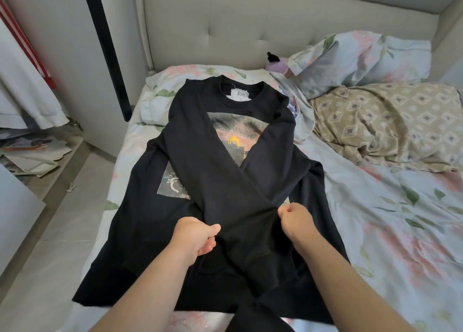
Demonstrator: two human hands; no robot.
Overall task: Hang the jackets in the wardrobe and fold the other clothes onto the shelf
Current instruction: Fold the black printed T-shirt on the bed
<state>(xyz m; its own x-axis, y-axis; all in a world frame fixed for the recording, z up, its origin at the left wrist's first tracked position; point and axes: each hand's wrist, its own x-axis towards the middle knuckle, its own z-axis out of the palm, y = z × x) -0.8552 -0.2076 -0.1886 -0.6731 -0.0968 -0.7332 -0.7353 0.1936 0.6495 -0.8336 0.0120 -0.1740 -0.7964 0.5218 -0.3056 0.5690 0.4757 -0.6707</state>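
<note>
Pointing: sweatshirt [195, 131] collar toward headboard [250, 18], length running along the bed [375, 219].
Left hand [198, 239]: pinches its fabric.
Right hand [295, 221]: pinches it too.

No text is readable. The neck label [240, 96] in the collar of the black sweatshirt [200, 171] has a dark patch w/ marks, too blurred to read. The front print [233, 131]: no clear words.

— Item one, furniture?
— A beige tufted headboard [250, 25] is standing behind the bed, and a floral sheet [400, 231] is covering the mattress.
— Bedding?
— A floral pillow [363, 63] is lying just beside a diamond-patterned blanket [388, 126] (crumpled).
— Floor?
— Grey tiles [50, 244] are carrying scattered papers [32, 153].
</note>
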